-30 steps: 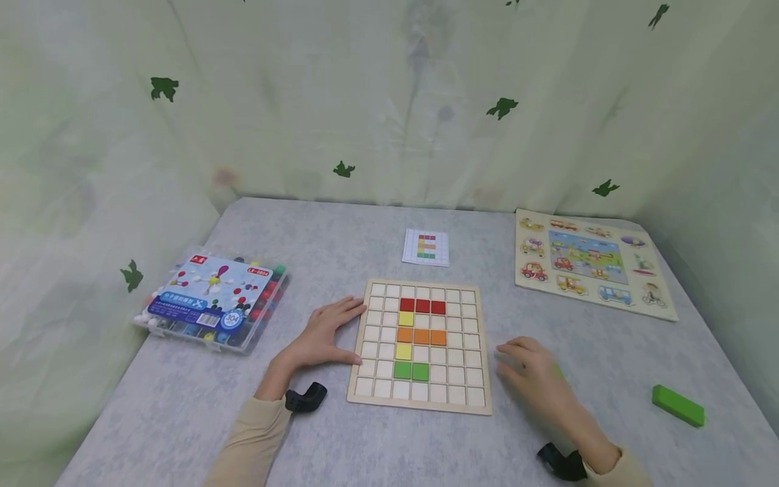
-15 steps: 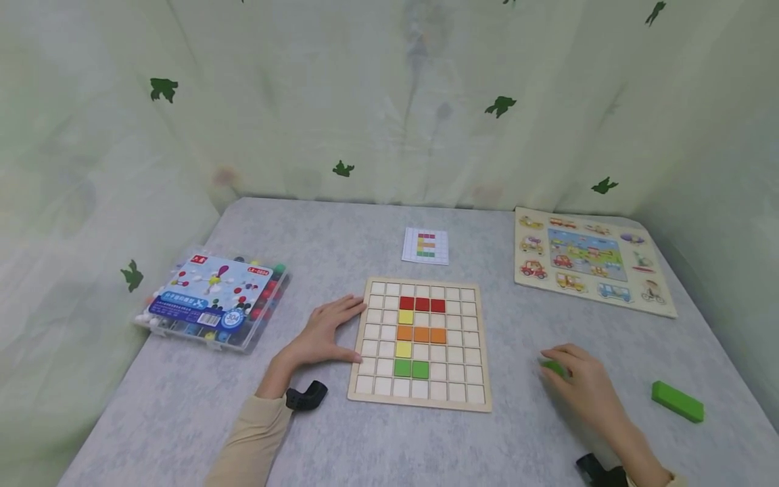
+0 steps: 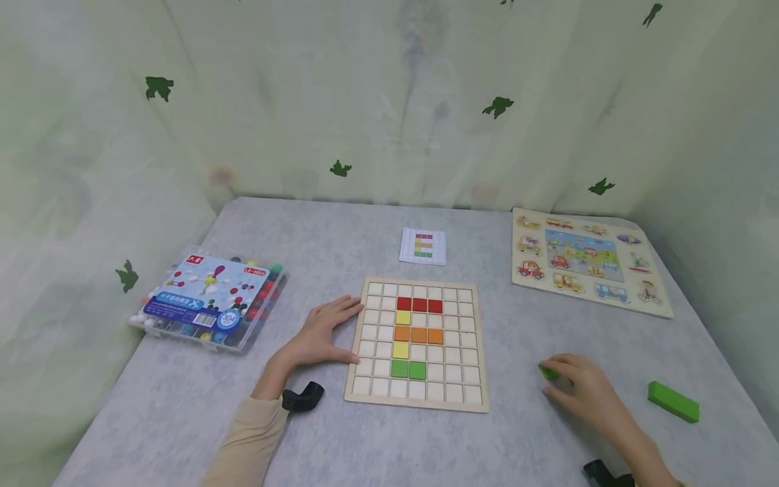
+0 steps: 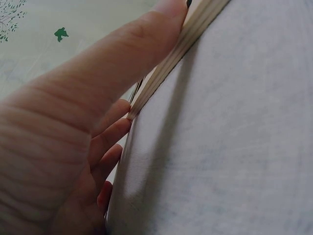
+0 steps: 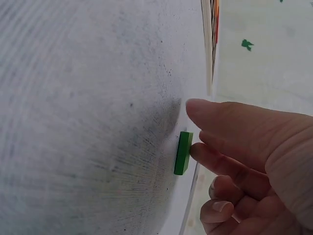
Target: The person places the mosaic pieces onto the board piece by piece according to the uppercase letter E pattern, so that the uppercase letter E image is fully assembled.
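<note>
My left hand (image 3: 322,335) rests at the left edge of a wooden grid board (image 3: 481,399), thumb and fingers spread along its rim. In the left wrist view its thumb and fingertips touch the board's side (image 4: 166,63). Red, yellow, orange and green square tiles lie in some of the board's cells, with two green tiles (image 3: 408,369) in the lowest coloured row. To the right of the board, my right hand (image 3: 587,389) is at a loose green tile (image 5: 183,153) on the table. One fingertip touches the tile or nearly so; the thumb is apart from it.
A pattern card (image 3: 422,246) lies behind the board. At the left is a clear plastic case (image 3: 207,297) with a printed label. A vehicle picture puzzle (image 3: 590,262) lies at the back right. A green block (image 3: 673,401) sits right of my right hand.
My right hand has moved right, away from the board's right side, to the loose green tile. Its thumb has since parted from the tile. The left hand has stayed at the board's edge.
</note>
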The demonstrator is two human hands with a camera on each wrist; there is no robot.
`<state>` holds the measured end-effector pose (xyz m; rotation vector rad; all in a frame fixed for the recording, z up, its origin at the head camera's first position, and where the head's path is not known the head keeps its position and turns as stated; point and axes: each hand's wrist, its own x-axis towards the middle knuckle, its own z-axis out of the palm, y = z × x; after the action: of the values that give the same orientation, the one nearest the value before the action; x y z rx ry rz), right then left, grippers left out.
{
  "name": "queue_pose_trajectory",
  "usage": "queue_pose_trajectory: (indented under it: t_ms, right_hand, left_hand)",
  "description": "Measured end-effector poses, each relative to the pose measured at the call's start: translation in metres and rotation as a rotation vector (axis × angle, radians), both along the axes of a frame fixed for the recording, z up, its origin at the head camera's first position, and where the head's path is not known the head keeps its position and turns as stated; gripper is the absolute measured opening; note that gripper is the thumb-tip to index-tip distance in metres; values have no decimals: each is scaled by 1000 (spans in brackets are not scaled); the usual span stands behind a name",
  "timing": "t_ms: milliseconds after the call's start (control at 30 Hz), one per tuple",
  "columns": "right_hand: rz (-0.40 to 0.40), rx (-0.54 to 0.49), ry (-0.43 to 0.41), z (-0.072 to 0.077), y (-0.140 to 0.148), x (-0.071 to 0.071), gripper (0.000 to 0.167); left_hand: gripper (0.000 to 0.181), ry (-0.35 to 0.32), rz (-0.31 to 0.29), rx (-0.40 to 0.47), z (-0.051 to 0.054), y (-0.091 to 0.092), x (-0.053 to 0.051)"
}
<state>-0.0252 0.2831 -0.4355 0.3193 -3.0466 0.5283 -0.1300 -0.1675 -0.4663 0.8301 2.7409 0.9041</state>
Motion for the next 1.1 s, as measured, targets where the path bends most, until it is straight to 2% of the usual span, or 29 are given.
queue_pose_trajectory:
  t_ms: [333, 467, 667, 867, 1033, 1100]
  right_hand:
    - [-34, 5, 3, -4, -3, 3, 30]
    - [-25, -4, 23, -3, 0, 3, 33]
    - [-16, 15, -8, -3, 6, -2, 39]
    - [-22, 21, -8, -2, 7, -6, 33]
    - [-42, 12, -10, 1, 3, -5, 29]
    - [-38, 2, 14, 2, -1, -5, 29]
  left_hand:
    - [96, -4, -2, -8, -1, 0, 1]
    - [97, -1, -4, -7, -2, -1, 0]
    - [97, 1, -4, 1, -1, -1, 0]
    - [97, 5, -2, 23, 1, 0, -2]
    - [97, 11, -2, 8, 0, 0, -2]
    - [97, 11, -5, 0, 0, 0, -1]
